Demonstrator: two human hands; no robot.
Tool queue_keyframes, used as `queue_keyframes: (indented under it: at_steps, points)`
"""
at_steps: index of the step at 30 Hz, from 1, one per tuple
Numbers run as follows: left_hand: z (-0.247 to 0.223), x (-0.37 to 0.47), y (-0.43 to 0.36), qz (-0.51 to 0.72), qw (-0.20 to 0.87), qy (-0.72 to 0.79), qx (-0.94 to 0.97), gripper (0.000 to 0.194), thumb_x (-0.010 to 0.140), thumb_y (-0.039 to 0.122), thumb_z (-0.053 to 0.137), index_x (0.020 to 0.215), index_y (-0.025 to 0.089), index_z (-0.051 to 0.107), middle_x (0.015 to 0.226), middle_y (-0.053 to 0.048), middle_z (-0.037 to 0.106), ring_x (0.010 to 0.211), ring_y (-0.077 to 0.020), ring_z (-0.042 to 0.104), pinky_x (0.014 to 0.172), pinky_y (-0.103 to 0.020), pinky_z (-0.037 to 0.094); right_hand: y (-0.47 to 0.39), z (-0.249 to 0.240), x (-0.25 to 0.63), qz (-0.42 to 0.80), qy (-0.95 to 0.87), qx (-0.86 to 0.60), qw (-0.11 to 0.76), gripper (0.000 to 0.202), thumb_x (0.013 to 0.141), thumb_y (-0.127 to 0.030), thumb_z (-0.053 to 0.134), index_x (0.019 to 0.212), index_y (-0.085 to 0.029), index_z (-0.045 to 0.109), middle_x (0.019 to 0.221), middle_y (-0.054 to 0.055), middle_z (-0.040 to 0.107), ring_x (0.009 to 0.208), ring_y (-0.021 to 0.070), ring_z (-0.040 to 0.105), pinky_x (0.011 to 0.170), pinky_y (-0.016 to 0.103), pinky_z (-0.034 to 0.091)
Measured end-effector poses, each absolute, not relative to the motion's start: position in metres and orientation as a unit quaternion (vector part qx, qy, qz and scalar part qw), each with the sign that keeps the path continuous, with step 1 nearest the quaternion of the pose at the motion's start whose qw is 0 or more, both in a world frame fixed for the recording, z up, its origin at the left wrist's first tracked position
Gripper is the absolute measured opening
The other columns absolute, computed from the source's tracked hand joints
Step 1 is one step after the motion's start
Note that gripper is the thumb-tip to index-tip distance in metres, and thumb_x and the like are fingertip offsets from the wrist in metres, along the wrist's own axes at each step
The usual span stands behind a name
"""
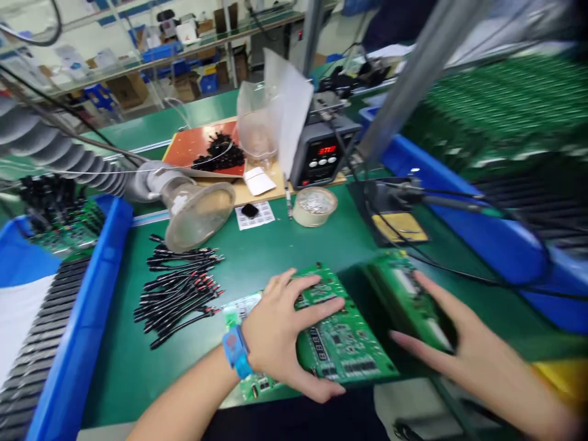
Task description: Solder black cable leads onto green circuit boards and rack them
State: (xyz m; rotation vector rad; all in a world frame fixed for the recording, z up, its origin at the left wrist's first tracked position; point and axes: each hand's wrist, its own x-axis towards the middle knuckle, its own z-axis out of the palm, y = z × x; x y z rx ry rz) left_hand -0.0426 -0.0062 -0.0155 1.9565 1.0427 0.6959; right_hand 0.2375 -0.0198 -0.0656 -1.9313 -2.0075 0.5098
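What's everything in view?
Workbench: one, green, centre.
Flat board: at least one, green, front centre.
Tilted board: at least one, green, right of flat board.
Cables: many, black, bench's left half.
Bins: two, blue, left and right edges.
Stacked boards: many, green, right bin.
Fume hose: one, grey, upper left.
Soldering station: one, dark grey, back centre.
Tub: one, cream, before station.
Sponge: one, yellow, right of tub.
Label sheet: one, white, left of tub.
Small parts: many, black, on reddish panel.
Racks: several, blurred, background.
Wristband: one, blue, left wrist.
Left hand: one, bare, spread on flat board.
Right hand: one, bare, holding tilted board.
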Motion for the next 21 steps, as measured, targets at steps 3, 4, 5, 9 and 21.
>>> queue_keyframes:
  at_steps: [3,4,5,9,21]
  points:
    - [-0.032,-0.033,-0.011,0.125,0.254,0.407,0.869,0.095,0.045,0.054,0.076,0.132,0.029,0.046,0.140,-0.013,0.038,0.130,-0.0509,0.016,0.099,-0.071,0.008,-0.019,-0.055,0.226,0.152,-0.678,-0.707,0.129,0.089,0.066,-0.061,0.057,0.140,-0.022,0.026,0.135,0.016,0.039,0.124,0.0376,0.040,0.100,0.052,0.037]
    - [-0.036,-0.030,-0.013,0.093,0.231,0.411,0.877,0.098,0.044,0.051,0.076,0.134,0.029,0.043,0.140,-0.015,0.037,0.130,-0.0522,0.016,0.099,-0.072,0.009,-0.020,-0.054,0.223,0.148,-0.675,-0.713,0.121,0.089,0.066,-0.061,0.057,0.140,-0.022,0.026,0.135,0.016,0.038,0.125,0.0378,0.039,0.099,0.053,0.037]
    - [-0.038,-0.028,-0.015,0.071,0.217,0.413,0.881,0.098,0.046,0.050,0.076,0.135,0.029,0.042,0.140,-0.015,0.036,0.129,-0.0524,0.016,0.099,-0.072,0.010,-0.022,-0.052,0.222,0.148,-0.673,-0.715,0.114,0.089,0.067,-0.062,0.056,0.141,-0.023,0.024,0.136,0.015,0.037,0.126,0.0369,0.038,0.098,0.052,0.039]
    - [-0.041,-0.025,-0.019,0.051,0.187,0.420,0.887,0.094,0.054,0.052,0.073,0.137,0.029,0.037,0.143,-0.014,0.032,0.131,-0.0508,0.012,0.101,-0.071,0.012,-0.033,-0.042,0.237,0.183,-0.694,-0.692,0.079,0.088,0.072,-0.065,0.051,0.143,-0.030,0.013,0.140,0.009,0.036,0.129,0.0270,0.038,0.098,0.041,0.043]
    - [-0.034,-0.031,-0.026,0.057,0.149,0.404,0.901,0.096,0.062,0.082,0.047,0.140,0.030,0.030,0.148,-0.015,0.023,0.134,-0.0472,0.007,0.101,-0.073,0.011,-0.009,-0.055,0.297,0.098,-0.650,-0.753,0.018,0.095,0.064,-0.072,0.052,0.138,-0.017,0.032,0.132,0.020,0.041,0.122,0.0400,0.042,0.097,0.053,0.040]
